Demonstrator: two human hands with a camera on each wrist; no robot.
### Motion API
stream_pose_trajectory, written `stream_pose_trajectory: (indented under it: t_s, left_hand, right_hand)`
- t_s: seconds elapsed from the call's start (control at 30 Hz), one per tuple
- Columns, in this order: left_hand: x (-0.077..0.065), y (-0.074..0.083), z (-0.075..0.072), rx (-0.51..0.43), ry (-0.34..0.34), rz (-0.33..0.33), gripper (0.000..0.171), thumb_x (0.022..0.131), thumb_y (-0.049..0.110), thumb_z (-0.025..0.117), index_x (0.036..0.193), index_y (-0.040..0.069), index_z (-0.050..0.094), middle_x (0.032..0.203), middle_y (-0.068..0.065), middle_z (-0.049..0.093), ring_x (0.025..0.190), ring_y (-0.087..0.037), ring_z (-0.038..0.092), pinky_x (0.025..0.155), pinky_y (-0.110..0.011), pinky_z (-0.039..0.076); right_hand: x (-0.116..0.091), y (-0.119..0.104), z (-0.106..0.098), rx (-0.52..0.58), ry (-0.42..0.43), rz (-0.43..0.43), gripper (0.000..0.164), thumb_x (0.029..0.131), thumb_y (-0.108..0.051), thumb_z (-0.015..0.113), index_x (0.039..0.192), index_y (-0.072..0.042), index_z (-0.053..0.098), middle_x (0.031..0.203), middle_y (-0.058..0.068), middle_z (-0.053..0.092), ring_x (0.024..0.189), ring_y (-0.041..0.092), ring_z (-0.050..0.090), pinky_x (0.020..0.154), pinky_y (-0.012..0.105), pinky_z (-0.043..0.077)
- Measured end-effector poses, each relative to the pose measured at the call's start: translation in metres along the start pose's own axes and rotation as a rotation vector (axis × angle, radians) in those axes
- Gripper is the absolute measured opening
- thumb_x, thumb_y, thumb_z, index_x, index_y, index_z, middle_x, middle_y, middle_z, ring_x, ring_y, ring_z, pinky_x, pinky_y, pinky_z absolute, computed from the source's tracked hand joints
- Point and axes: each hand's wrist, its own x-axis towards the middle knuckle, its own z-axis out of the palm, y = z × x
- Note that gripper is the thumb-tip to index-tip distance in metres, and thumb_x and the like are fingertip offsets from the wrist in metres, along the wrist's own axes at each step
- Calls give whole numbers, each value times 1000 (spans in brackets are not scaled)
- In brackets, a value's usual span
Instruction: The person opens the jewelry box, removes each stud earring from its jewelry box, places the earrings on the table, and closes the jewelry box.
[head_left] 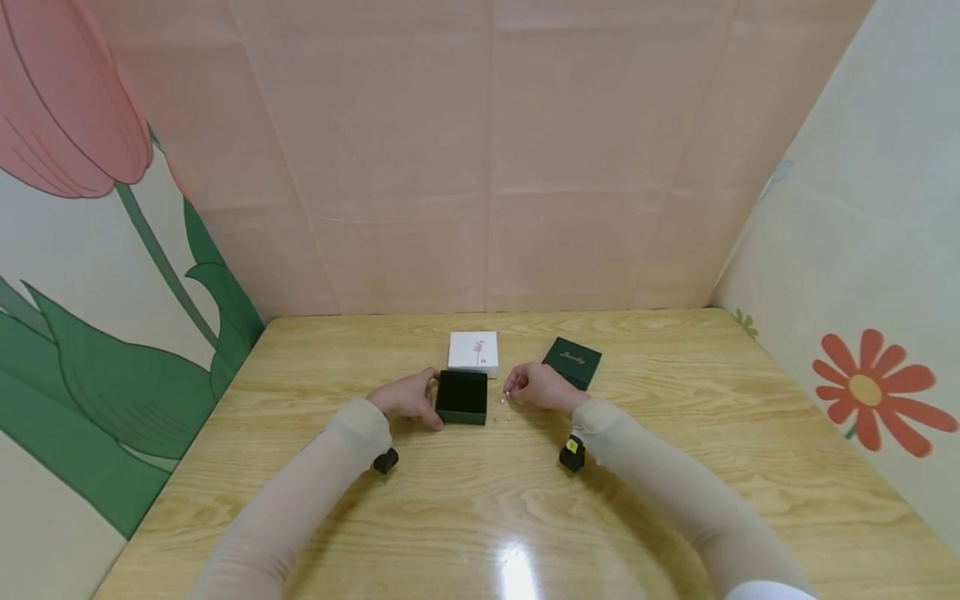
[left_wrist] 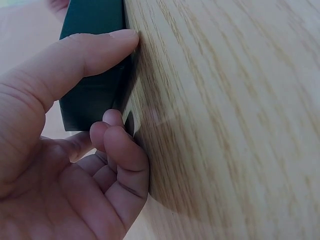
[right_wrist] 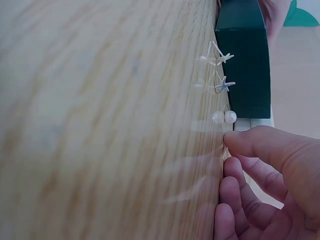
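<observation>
My left hand (head_left: 407, 395) grips the left side of an open dark green box (head_left: 461, 417), its thumb along the near wall and its fingers bent behind. In the left wrist view the thumb (left_wrist: 85, 55) lies across the box wall. My right hand (head_left: 543, 387) is low over the table, just right of the box. Its thumb and forefinger pinch a small pearl earring (head_left: 507, 394), mostly hidden by the fingertips. Beside them in the right wrist view lie another pearl earring (right_wrist: 230, 117) and two starfish earrings, one blue-tinted (right_wrist: 224, 85) and one pale (right_wrist: 224, 58).
Behind the open box sits a white box (head_left: 472, 348) with a pink flower print. A dark green lid (head_left: 572, 360) with gold lettering lies behind my right hand, set at an angle. The wooden table (head_left: 480, 508) meets a pink wall (head_left: 390, 208) at the back.
</observation>
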Motion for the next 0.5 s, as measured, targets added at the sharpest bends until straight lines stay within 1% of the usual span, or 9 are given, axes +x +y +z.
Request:
stream_pose_trajectory:
  t_s: [0.3,0.5]
  left_hand:
    - [1,0,0,-5,-1,-6,97,73,4,82,150,8,22,80,-7,54,58,-15,45,55,-29,40]
    - [0,1,0,-18,-6,-5,97,73,3,81,150,8,22,79,-6,53,56,-15,43,54,-29,39]
  right_hand:
    - [0,0,0,9,2,9,5,86,-8,69,88,-13,68,81,1,61,70,13,50,60,25,41]
    - [-1,0,-1,1,5,8,5,86,-8,70,89,-12,68,81,1,61,71,13,50,61,25,41]
